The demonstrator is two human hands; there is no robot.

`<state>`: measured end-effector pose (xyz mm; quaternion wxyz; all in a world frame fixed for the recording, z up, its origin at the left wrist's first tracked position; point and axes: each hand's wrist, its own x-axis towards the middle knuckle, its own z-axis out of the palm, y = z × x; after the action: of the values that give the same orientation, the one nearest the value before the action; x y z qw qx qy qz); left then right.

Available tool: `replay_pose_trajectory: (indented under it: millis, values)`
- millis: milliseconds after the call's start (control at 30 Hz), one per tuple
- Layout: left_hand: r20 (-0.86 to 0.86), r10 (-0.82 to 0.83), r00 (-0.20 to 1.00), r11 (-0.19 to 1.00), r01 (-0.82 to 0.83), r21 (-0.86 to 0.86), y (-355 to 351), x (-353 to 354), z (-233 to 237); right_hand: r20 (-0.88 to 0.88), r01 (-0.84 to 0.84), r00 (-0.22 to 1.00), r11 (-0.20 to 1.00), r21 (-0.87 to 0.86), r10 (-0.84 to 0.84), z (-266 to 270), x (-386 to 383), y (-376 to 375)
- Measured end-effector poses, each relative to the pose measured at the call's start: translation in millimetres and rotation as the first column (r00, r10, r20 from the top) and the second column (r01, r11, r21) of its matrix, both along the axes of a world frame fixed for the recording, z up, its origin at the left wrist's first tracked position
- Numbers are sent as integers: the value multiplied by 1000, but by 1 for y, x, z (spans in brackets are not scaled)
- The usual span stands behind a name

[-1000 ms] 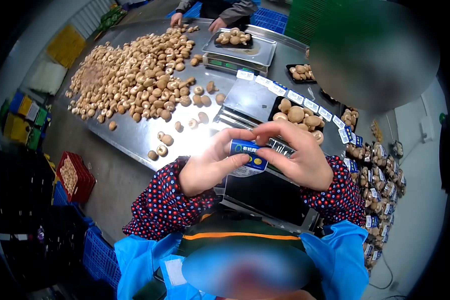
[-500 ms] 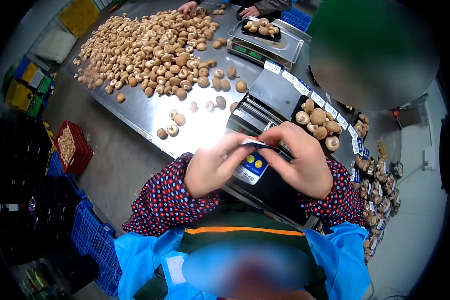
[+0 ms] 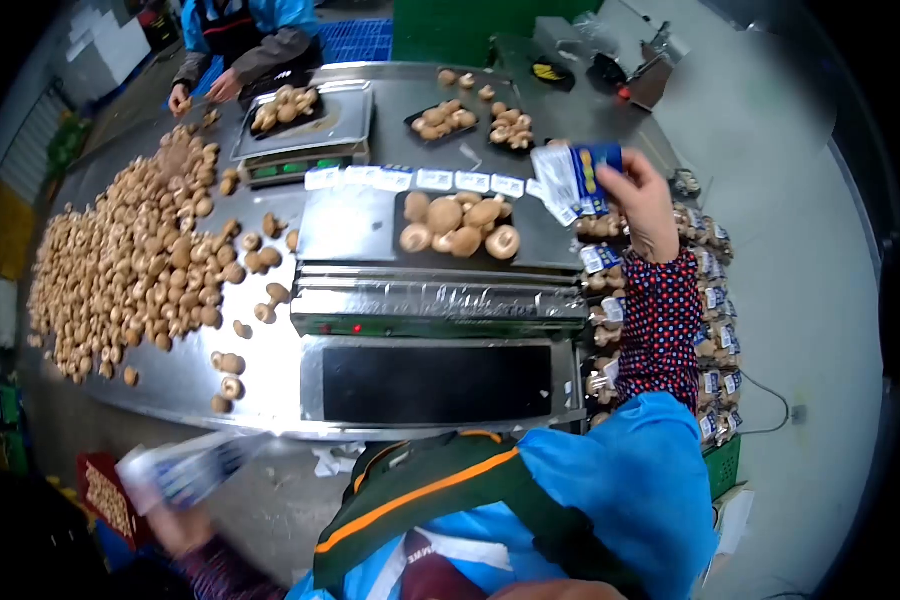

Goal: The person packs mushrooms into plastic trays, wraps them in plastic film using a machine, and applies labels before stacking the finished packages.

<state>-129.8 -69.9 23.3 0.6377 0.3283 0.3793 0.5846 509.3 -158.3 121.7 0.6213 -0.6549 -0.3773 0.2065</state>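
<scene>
Labels (image 3: 562, 182), white at left and blue with yellow spots at right, are pinched between thumb and fingers of the right hand (image 3: 646, 203), right of the mushrooms (image 3: 460, 222). At near left, the left hand (image 3: 178, 524) meets a white-and-blue sheet (image 3: 195, 470); both are blurred, so I cannot tell its fingers' state.

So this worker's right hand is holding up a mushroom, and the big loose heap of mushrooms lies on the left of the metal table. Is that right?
Not quite: the head view shows the right hand holding up blue-and-white printed labels, not a mushroom. The loose heap of mushrooms does lie on the left of the metal table.
</scene>
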Motion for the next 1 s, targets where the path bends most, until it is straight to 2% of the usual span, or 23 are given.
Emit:
replay_pose_trajectory:
  millis: [33, 100, 200, 233, 333, 367, 400, 433, 467, 500, 567, 633, 667, 700, 733, 767, 800, 833, 867, 900, 933, 967, 1000]
  values:
    - [-28, 75, 997, 992, -72, 102, 6, -36, 18, -57, 90, 994, 989, -119, -97, -21, 35, -15]
    - [-356, 356, 864, 925, -274, 262, 18, -66, 42, -344, 108, 910, 933, -343, -232, -75, 85, -35]
    - [-672, 534, 514, 845, -349, 405, 39, -109, 59, -335, 74, 900, 856, -512, -279, -151, 123, -41]
    - [-720, 553, 419, 830, -350, 434, 45, -123, 66, -223, 139, 907, 754, -642, -357, -153, 111, -35]
    - [-766, 618, 178, 770, -331, 545, 58, -162, 95, 89, 268, 955, 694, -668, -283, -208, 131, -39]
    - [-749, 653, 113, 738, -318, 595, 60, -173, 108, 399, 421, 905, 444, -791, -146, -218, 142, -37]
    - [-726, 685, 67, 710, -286, 643, 61, -177, 124, 433, 430, 895, 453, -781, -103, -196, 121, -38]
    - [-697, 717, 25, 679, -256, 689, 62, -180, 140, 534, 517, 838, 482, -707, -116, -202, 118, -41]
    - [-665, 747, 3, 649, -224, 727, 60, -179, 155, 771, 564, 629, 626, -539, 97, -209, 129, -50]
    - [-634, 773, -10, 620, -197, 759, 55, -177, 170, 821, 665, 570, 605, -437, -34, -191, 117, -50]
    - [-590, 807, 18, 586, -156, 795, 40, -158, 199, 799, 504, 601, 764, -403, 25, -195, 149, -58]
    - [-601, 783, 161, 620, -137, 772, 33, -122, 207, 597, 288, 802, 866, -409, 16, -144, 110, -34]
    - [-619, 736, 275, 666, -131, 734, 32, -98, 199, 506, 236, 863, 888, -396, -3, -98, 58, -16]
    - [-634, 626, 455, 746, -111, 657, 32, -71, 186, 429, 59, 900, 953, -297, 79, -71, 16, 6]
    - [-622, 471, 625, 833, -83, 547, 30, -41, 166, 356, -103, 920, 978, -180, 163, -50, -27, 25]
    - [-504, 197, 841, 940, -16, 340, 27, -30, 137, 317, -242, 905, 956, -166, 285, -31, -77, 41]
    - [-663, 288, 691, 935, -54, 350, 18, 30, 128, 276, -374, 873, 915, -150, 402, -17, -126, 54]
    - [-706, 187, 683, 948, 62, 312, 15, 61, 110, 284, -541, 773, 823, -175, 568, -12, -165, 65]
    - [-670, 35, 742, 956, 172, 239, 7, 97, 105, 536, -688, 553, 712, -138, 638, -6, -206, 76]
    - [-591, -197, 782, 930, 339, 139, 7, 108, 91, 524, -777, 497, 624, -88, 692, -9, -244, 89]
    - [-572, -316, 757, 880, 460, 122, 9, 115, 75, 511, -852, 432, 522, -38, 743, -14, -275, 100]
    - [-494, -299, 816, 869, 447, 212, 9, 126, 58, 542, -874, 372, 481, -67, 753, -16, -295, 108]
    - [-509, -314, 802, 864, 463, 197, 12, 123, 48, 569, -892, 313, 441, -99, 761, -19, -311, 115]
